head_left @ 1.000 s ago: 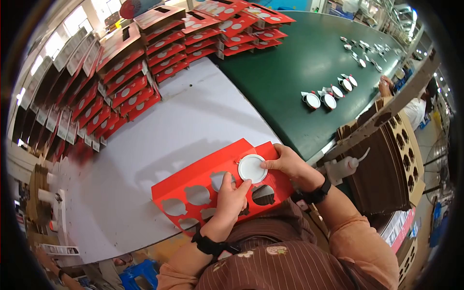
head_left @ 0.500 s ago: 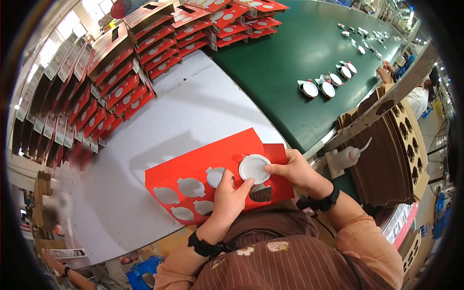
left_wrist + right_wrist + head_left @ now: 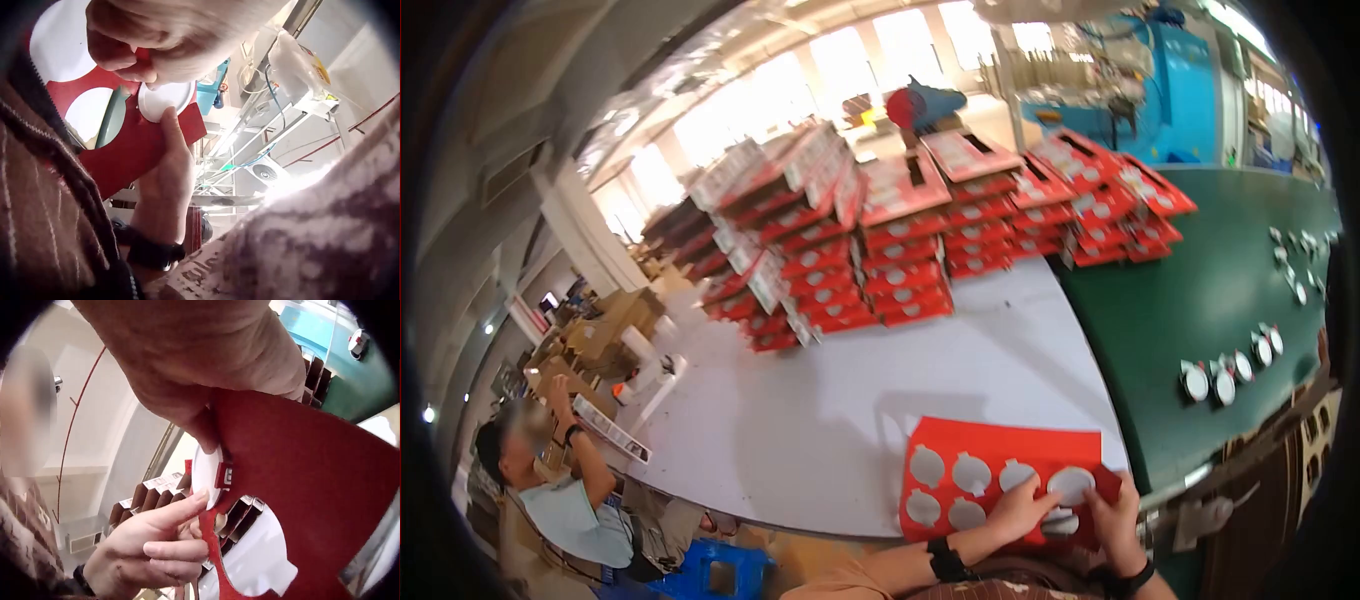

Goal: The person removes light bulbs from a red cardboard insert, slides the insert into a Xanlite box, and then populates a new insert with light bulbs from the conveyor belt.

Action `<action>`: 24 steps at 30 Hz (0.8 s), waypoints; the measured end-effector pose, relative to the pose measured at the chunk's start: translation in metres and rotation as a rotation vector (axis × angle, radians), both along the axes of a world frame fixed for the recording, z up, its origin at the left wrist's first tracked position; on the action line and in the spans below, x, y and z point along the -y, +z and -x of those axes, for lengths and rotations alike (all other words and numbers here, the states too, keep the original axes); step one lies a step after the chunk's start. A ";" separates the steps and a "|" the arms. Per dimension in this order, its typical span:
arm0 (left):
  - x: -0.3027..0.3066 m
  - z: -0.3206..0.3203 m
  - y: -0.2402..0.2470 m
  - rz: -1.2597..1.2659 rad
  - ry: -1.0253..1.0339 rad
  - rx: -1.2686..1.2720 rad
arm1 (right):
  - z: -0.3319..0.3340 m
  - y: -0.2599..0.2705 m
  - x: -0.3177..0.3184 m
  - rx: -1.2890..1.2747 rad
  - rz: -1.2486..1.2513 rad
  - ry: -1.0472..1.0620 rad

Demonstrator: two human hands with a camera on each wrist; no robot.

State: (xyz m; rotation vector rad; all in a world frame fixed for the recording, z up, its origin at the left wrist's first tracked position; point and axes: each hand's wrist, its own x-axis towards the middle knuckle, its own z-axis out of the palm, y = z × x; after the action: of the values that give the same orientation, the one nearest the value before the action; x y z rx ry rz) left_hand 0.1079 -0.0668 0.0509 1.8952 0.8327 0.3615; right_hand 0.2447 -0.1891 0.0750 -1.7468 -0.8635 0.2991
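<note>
A red card sheet (image 3: 960, 440) with rows of round cutouts is held up at the table's near edge in the head view. A white round disc (image 3: 1071, 486) sits at one cutout near its right end. My left hand (image 3: 1018, 512) touches the disc's lower left edge with the thumb, fingers curled at the sheet. My right hand (image 3: 1118, 520) grips the sheet's right end, thumb at the disc. In the right wrist view the disc (image 3: 206, 475) stands edge-on in the sheet (image 3: 281, 462), with a small red tab beside it, both hands touching it.
Stacks of red cartons (image 3: 900, 270) stand along the white table's (image 3: 820, 420) far side. On the green surface (image 3: 1160, 260) at the right lie several white round pieces (image 3: 1195, 382). A seated person is at the left, near a blue stool (image 3: 735, 570).
The head view has swung up and left, so the hands and sheet now appear lower and farther right. Both hands still hold the sheet and touch the disc.
</note>
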 end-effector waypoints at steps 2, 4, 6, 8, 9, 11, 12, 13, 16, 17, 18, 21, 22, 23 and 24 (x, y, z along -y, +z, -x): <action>-0.009 0.001 0.015 0.193 -0.063 -0.070 | 0.002 -0.008 -0.004 0.114 -0.069 0.016; -0.014 0.004 0.053 0.343 -0.074 -0.195 | -0.007 -0.033 -0.011 -0.254 -0.105 0.081; -0.023 -0.001 0.033 0.427 -0.037 -0.152 | -0.022 -0.061 -0.024 -0.412 -0.176 0.216; -0.036 -0.002 0.040 0.533 -0.022 -0.248 | -0.023 -0.040 -0.027 0.042 0.087 0.165; -0.041 -0.004 0.030 0.516 0.001 -0.222 | -0.023 -0.034 -0.031 0.148 0.112 0.171; -0.054 -0.005 0.023 0.569 -0.118 -0.189 | -0.023 -0.027 -0.039 0.272 0.115 0.188; -0.048 -0.008 0.032 0.476 0.041 -0.218 | -0.023 -0.024 -0.043 0.259 0.125 0.195; -0.052 -0.005 0.040 0.461 0.051 -0.206 | -0.021 -0.020 -0.045 0.243 0.138 0.197; -0.055 0.006 0.055 0.551 -0.005 -0.253 | -0.009 0.000 -0.047 0.207 0.173 0.200; -0.055 0.009 0.057 0.586 -0.026 -0.268 | -0.002 0.008 -0.046 0.215 0.168 0.201; -0.056 0.012 0.054 0.583 -0.027 -0.261 | 0.006 0.018 -0.046 0.226 0.091 0.211; -0.068 0.025 0.026 0.135 0.067 0.282 | 0.016 0.046 -0.050 0.391 -0.276 0.373; -0.059 0.048 0.065 0.196 0.013 0.502 | 0.032 0.078 -0.051 0.522 -0.425 0.402; -0.062 0.060 0.073 -0.012 0.017 0.561 | 0.042 0.111 -0.045 0.585 -0.352 0.471; -0.054 0.073 0.107 -0.259 0.067 0.591 | 0.047 0.114 -0.049 0.607 -0.441 0.455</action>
State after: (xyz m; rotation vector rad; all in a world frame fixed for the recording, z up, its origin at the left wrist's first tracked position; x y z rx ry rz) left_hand 0.0347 -0.0126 0.1580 1.8416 0.4624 1.0527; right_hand 0.1976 -0.1401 0.1889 -1.2154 -1.6352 -0.1411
